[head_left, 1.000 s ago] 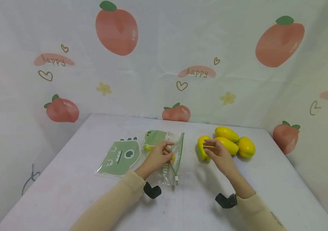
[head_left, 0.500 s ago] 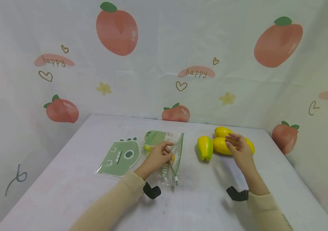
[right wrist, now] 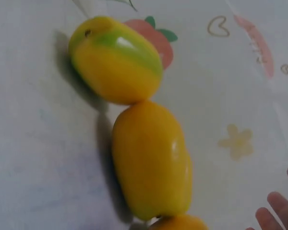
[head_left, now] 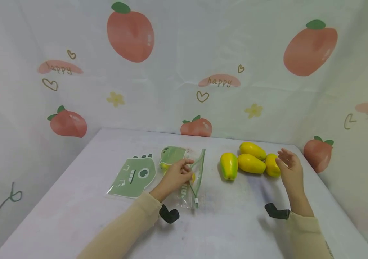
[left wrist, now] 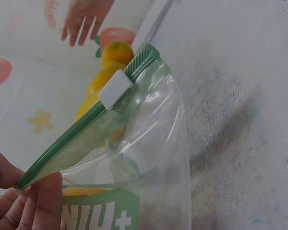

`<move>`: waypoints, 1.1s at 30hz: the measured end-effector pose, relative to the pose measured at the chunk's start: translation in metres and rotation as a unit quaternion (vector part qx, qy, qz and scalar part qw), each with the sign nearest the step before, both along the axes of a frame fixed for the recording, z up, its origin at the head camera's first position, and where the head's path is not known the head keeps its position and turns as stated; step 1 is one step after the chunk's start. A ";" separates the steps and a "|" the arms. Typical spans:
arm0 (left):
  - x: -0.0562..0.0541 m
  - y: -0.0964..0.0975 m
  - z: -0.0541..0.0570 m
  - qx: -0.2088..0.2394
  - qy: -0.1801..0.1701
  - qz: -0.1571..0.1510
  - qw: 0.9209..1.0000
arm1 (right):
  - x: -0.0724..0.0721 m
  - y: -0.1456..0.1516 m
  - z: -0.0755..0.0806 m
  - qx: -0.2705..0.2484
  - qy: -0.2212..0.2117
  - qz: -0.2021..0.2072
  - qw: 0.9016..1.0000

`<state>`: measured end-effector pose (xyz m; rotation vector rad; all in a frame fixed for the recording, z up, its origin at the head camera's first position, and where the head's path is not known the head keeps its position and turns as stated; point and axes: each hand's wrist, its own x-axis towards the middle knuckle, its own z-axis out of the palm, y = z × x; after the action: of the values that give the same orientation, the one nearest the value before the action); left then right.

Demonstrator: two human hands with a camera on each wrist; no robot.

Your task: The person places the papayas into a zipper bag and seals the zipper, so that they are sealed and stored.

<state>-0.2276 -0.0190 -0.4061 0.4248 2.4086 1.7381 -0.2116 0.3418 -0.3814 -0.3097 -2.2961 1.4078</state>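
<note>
My left hand [head_left: 178,175] pinches the green zip rim of a clear zip bag [left wrist: 158,129] between thumb and fingers. The bag has green dinosaur artwork and a white slider [left wrist: 115,89], and its mouth gapes. Inside it, partly hidden by my hand, lies a yellow-green fruit [head_left: 164,166]. My right hand [head_left: 291,172] hovers over the table's right side, fingers loosely bent and holding nothing. Just left of it is a yellow papaya-like fruit [head_left: 271,165], the rightmost of a group that includes a green-streaked one [head_left: 229,166] and a middle one [head_left: 251,164].
A second green dinosaur bag [head_left: 134,178] lies flat on the white table [head_left: 223,230], left of the first. Another yellow fruit [head_left: 252,150] sits at the back of the group. A curtain [head_left: 167,97] printed with fruit hangs behind the table.
My right hand has moved rightward from over the leftmost fruit, past the group, to its right side. My left hand has stayed at the bag, and the loose fruits have not moved.
</note>
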 end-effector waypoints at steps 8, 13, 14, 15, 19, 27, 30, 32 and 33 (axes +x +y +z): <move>-0.001 0.000 0.000 -0.003 -0.001 0.002 1.000 | -0.007 0.016 -0.012 -0.032 -0.013 -0.037 0.999; 0.000 0.000 0.001 -0.001 -0.004 0.003 1.000 | -0.010 0.023 -0.020 -0.013 -0.058 -0.021 0.998; 0.000 0.000 0.001 -0.001 -0.005 0.003 1.000 | -0.011 0.024 -0.021 -0.010 -0.068 -0.017 0.997; 0.000 0.000 0.001 -0.002 -0.006 0.004 1.000 | -0.013 0.025 -0.022 -0.007 -0.079 -0.015 0.997; -0.001 0.000 0.001 -0.004 -0.008 0.006 1.000 | -0.017 0.025 -0.024 0.000 -0.118 -0.011 0.993; 0.001 0.000 0.002 -0.001 -0.004 0.001 1.000 | -0.024 0.029 -0.031 0.001 -0.150 -0.007 0.989; 0.002 0.000 0.002 -0.003 -0.008 0.001 1.000 | -0.026 0.030 -0.034 -0.003 -0.158 0.000 0.987; 0.002 -0.001 0.002 -0.003 -0.007 -0.001 1.000 | -0.027 0.031 -0.036 -0.004 -0.167 0.003 0.986; 0.002 -0.001 0.002 -0.004 -0.007 -0.001 1.000 | -0.028 0.030 -0.036 -0.003 -0.170 0.003 0.985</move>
<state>-0.2252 -0.0199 -0.4039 0.4122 2.4048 1.7250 -0.2393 0.3721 -0.4174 -0.5843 -2.5621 1.4590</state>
